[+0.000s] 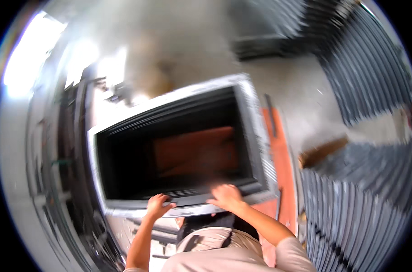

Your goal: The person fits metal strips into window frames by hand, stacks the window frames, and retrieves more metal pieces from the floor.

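A stack of rectangular dark grey frames [255, 136], pale along its outer sides, stands in front of my body, slightly tilted in view. My left hand [158, 206] is closed over the near rim, left of its middle, with its thumb pointing right along the rim. Farther right, my right hand [227, 197] is closed over the same near rim, its fingers reaching to the inner edge and somewhat blurred. Both hands appear to grip the top frame. Through the opening, an orange-red surface [197, 152] shows at the bottom; the inner walls are dark.
An orange-red board [280, 156] with dark strips on it extends beneath the stack at right. Piles of grey ribbed profiles [337, 217] stand at right, with more [369, 68] at far right. Long dark bars [74, 149] run along the left, blurred. A brown carton edge [324, 152] shows at right.
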A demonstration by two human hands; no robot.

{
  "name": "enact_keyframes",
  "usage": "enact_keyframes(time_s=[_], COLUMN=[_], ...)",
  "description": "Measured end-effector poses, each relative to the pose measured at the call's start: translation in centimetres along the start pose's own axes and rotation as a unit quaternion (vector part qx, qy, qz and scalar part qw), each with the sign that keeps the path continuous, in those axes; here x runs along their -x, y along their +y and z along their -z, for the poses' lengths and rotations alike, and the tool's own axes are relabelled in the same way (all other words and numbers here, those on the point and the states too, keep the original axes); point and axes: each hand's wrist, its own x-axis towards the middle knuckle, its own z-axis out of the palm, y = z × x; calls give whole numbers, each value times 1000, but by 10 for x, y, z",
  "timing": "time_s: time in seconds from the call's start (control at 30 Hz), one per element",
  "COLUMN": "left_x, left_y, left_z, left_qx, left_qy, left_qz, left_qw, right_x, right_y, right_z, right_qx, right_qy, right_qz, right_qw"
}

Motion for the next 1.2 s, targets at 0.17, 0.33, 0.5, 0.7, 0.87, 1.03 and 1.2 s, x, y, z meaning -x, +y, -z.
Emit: enact_keyframes(time_s=[0.17, 0.33, 0.5, 0.7, 0.87, 1.03, 1.2], left_x=[41, 121, 206, 289, 371, 474, 545], left_y=[35, 32, -1, 6, 6, 22, 35], left_z=[44, 68, -2, -151, -273, -374, -439], left_qx=[-39, -50, 32, 180, 280, 419, 454], left_qy=[194, 312, 387, 448, 385, 322, 385], left_qz=[-24, 31, 184, 451, 525, 612, 692], left_qw=[980, 948, 903, 751, 705, 589, 409], right_x=[18, 9, -23, -26, -34, -47, -55], right_y=[2, -3, -85, -174, -219, -298, -393], right_z=[44, 86, 80, -12, -151, -280, -389], right_qx=[22, 88, 139, 139, 6, 28, -20], right_qy=[-7, -115, -145, -434, -574, -585, -537], right_qz=[107, 170, 304, 156, -48, -118, -112], right_qw=[994, 975, 931, 876, 818, 802, 836])
